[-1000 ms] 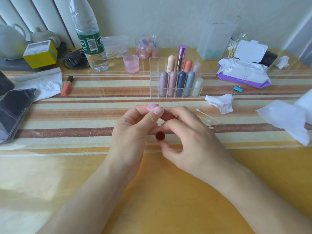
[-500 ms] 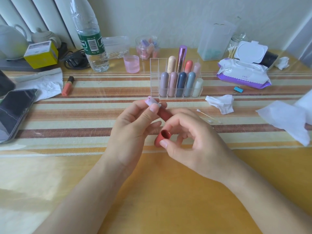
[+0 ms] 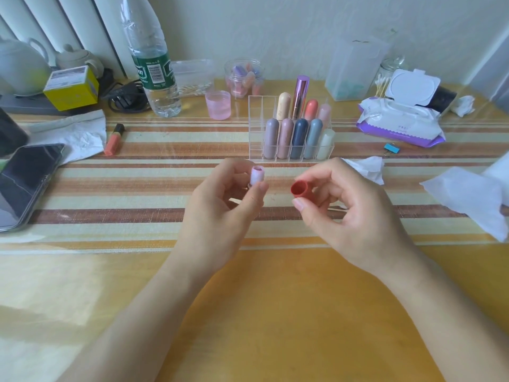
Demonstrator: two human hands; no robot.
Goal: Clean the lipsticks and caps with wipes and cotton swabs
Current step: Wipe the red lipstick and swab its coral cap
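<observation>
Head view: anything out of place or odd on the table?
One orange lip tube lies on its side left of the acrylic organizer, apart from the upright ones. The wipes pack has its lid flipped open, and a crumpled wipe sits loose by the right hand. Nothing looks spilled or broken.

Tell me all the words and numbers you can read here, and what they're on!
"on" (perhaps; the rest curves out of sight): green label of the bottle.
Barcode beside it: digits too small to read.
Top label of the yellow box: blurred.
Print on the wipes pack: too small.
Marks on the cream lipstick: too small.
</observation>
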